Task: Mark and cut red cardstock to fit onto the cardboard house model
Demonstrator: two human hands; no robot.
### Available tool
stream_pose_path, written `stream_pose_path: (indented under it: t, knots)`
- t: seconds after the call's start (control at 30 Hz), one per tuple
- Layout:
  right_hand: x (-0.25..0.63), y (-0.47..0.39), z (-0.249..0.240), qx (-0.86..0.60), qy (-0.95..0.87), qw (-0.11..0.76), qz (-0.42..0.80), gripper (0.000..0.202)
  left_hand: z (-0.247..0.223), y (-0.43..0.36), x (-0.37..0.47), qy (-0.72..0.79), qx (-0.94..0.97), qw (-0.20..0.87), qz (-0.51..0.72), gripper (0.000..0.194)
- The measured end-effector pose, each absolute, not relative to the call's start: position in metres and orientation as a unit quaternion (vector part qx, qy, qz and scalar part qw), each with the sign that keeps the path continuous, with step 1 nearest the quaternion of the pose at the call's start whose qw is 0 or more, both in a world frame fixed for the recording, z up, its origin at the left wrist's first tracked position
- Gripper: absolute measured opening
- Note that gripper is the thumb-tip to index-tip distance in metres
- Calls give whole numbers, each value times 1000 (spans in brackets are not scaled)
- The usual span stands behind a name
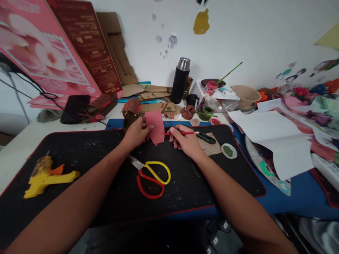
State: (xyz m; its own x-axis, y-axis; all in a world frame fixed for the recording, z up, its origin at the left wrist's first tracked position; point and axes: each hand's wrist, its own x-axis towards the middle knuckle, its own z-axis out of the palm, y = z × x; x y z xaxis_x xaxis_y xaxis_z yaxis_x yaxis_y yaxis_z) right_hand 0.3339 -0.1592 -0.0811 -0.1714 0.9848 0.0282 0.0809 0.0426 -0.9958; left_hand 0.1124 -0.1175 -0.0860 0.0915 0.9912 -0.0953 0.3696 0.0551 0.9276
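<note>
My left hand is closed on a pink piece of card, thumb in front, held tilted above the black mat. My right hand pinches a slim red pen-like stick, whose left end lies at the card's right edge; I cannot tell whether it touches. Just past the right hand are a dark utility knife and a piece of corrugated cardboard. Scissors with one yellow and one red handle rest below the hands, partly hidden by my left forearm at the blade end.
A yellow glue gun lies on the black mat at left. A small dish of green paint sits at right. Behind stand a black flask, paint jars and cardboard scraps. White paper sheets lie at right.
</note>
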Motion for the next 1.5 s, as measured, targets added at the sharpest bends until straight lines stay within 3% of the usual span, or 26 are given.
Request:
stream_pose_path:
  t: [1.5]
  knots:
    - [332,-159,-85,-455,-616,424,483,33,-77,-122,116,586,585,443,343,25]
